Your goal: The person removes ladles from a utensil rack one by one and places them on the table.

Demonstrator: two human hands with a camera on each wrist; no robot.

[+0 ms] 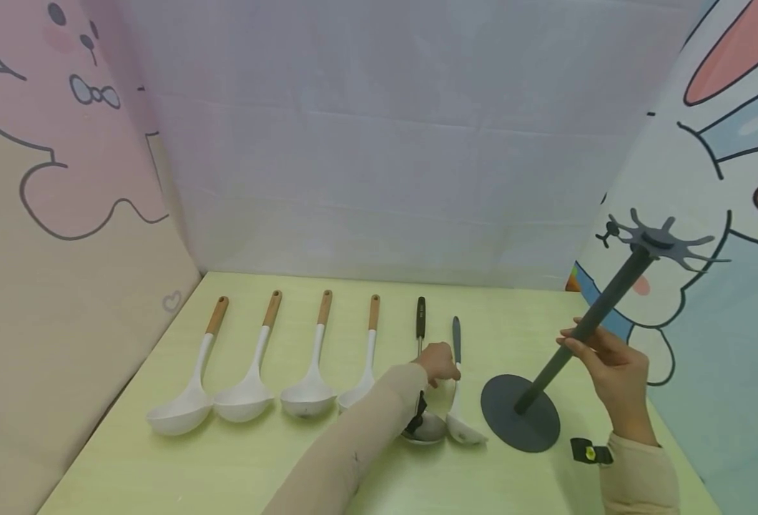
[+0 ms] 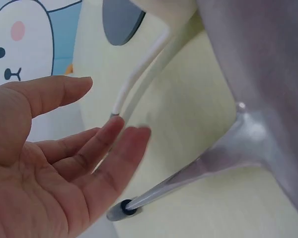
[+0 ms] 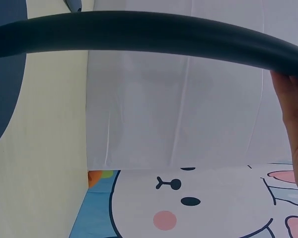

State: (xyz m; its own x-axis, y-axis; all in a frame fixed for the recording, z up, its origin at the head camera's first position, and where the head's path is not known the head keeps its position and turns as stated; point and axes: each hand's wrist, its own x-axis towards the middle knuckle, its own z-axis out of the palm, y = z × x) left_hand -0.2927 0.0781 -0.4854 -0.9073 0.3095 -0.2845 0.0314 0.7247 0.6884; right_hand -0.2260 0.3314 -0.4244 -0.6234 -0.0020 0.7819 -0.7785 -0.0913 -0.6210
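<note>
In the head view, my left hand (image 1: 439,363) reaches over a white ladle with a grey handle (image 1: 465,431). The left wrist view shows that hand's thumb and fingers apart and loosely bent, beside the ladle's white shaft (image 2: 139,72); whether a fingertip touches it I cannot tell. A steel ladle with a black handle (image 1: 432,430) lies just left of it, partly covered by my wrist. My right hand (image 1: 618,379) pinches the pole of a dark grey utensil stand (image 1: 613,295) between thumb and fingers. Its round base (image 1: 520,436) appears to be on the table.
Several white ladles with wooden handles lie in a row to the left, among them the leftmost ladle (image 1: 179,415) and a neighbouring ladle (image 1: 244,402). Thin hooks (image 1: 691,250) spread from the stand's top. A pale curtain (image 1: 379,143) closes off the table's (image 1: 128,465) back.
</note>
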